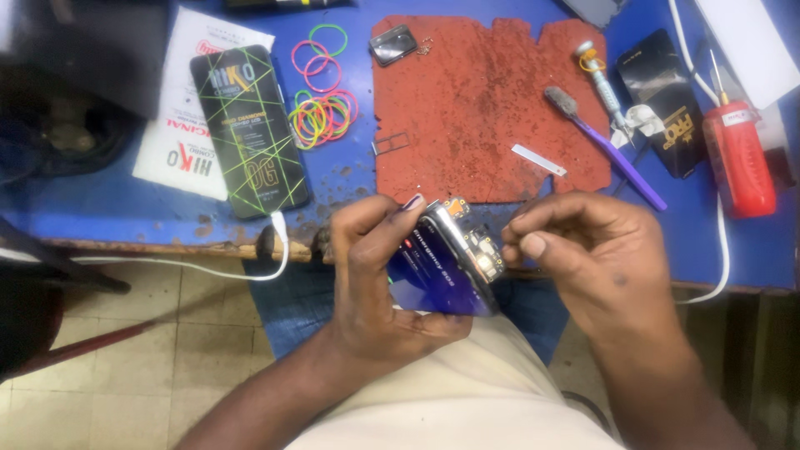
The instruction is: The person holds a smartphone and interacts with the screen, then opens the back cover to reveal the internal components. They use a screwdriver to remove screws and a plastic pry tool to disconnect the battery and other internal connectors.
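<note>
Below near edge of blue table (108, 204), over lap: left hand (375, 275) fingers clamped on opened phone (450, 258), circuit board exposed. Right hand (592, 258) fingertips pinched together, touching phone's upper edge. Red mat (483, 108) behind, near edge.

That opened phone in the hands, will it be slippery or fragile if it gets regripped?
Probably fragile: the opened phone shows a bare circuit board at its upper end, where the right hand works. Its glossy blue surface looks slick, so the left hand, clamping it by the edges, likely suits it. It seems stiff and light, held tilted in one hand.
</note>
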